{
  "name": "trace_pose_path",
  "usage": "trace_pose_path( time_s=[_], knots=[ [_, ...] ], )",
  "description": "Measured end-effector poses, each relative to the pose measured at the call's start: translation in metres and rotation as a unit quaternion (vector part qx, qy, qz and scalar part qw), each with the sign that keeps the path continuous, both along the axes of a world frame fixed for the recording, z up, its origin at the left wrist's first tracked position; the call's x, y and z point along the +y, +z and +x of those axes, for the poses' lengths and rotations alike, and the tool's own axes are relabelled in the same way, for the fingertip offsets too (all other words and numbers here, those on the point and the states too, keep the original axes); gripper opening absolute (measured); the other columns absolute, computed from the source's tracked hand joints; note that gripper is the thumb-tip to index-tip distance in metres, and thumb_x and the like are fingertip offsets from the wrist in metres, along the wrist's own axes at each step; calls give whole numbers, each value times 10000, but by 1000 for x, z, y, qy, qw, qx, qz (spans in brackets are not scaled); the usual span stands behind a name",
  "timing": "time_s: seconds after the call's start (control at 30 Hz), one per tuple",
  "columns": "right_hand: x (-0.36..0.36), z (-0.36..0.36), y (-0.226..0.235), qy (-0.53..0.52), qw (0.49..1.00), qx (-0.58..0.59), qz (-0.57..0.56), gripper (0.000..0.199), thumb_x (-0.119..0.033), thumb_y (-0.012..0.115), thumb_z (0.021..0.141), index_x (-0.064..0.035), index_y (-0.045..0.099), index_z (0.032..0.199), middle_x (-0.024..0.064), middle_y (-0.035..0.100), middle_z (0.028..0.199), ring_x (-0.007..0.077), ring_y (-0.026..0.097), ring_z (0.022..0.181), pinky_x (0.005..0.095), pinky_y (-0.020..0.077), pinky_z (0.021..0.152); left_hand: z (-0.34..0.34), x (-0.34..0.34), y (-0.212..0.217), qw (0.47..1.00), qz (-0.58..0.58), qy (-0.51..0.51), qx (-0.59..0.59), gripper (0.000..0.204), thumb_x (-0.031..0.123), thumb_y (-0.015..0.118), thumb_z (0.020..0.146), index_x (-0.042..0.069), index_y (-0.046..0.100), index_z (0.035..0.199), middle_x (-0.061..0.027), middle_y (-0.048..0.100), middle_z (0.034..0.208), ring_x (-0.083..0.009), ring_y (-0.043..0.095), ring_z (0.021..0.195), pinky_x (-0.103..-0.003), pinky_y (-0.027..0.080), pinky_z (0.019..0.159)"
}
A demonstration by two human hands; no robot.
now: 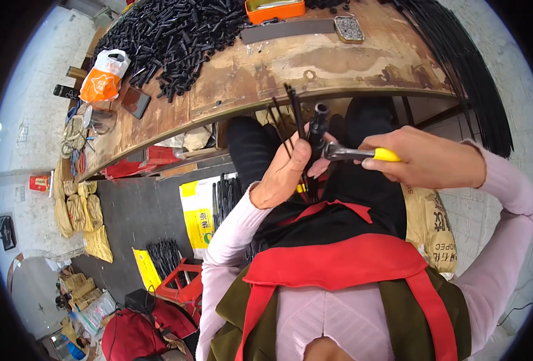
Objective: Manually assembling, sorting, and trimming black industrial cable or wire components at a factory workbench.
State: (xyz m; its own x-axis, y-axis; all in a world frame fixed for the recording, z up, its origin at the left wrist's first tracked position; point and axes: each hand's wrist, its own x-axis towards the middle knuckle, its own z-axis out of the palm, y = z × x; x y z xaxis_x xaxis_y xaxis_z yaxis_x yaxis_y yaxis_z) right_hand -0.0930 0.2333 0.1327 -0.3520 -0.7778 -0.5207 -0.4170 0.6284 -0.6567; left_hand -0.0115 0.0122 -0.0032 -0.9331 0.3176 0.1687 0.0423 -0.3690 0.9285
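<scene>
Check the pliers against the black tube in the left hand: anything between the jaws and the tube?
Nothing visible. The right hand holds the yellow-handled pliers, whose jaws already meet the black tube gripped upright in the left hand. The thin black rods in the same fist sit on the tube's far side, away from the pliers.

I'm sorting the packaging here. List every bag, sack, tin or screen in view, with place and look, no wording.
Plastic bag: left bench edge, orange and white, crumpled.
Tin: bench top, orange, rectangular.
Sack: floor under the bench, yellow and white.
Sack: beside the right knee, tan, printed.
Small box: far left, red.
</scene>
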Motion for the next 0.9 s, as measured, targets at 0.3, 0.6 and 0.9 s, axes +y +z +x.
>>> trace_pose_path(
  time_s=[0.3, 0.6, 0.9],
  knots=[
    [39, -83, -106, -128, 917, 370, -83, 430, -358, 663, 894, -18, 524, 1118, 230, 628, 932, 423, 615, 876, 450, 478, 711, -32, -47, -19, 939, -46, 319, -122, 656, 591, 407, 989, 10, 526, 1271, 18, 472, 682, -91, 446, 586, -245, 374, 529],
    [10, 11, -132, 187, 864, 311, -349, 207, -194, 728, 793, -82, 664, 954, 77, 620, 932, 245, 611, 868, 361, 517, 758, 14, -131, 57, 854, 251, 448, 84, 498, 495, 423, 1009, 3, 493, 1040, -44, 418, 800, -151, 404, 719, -285, 402, 698],
    [79, 35, -111, -404, 605, -105, -678, 497, 136, 748, 675, -13, 451, 1044, 202, 592, 1041, 259, 668, 657, 320, 566, 518, -17, -33, -94, 757, 567, 242, -217, 388, 290, 487, 1000, -74, 527, 1127, -217, 598, 1079, -309, 574, 1029, -442, 464, 993]
  ],
)
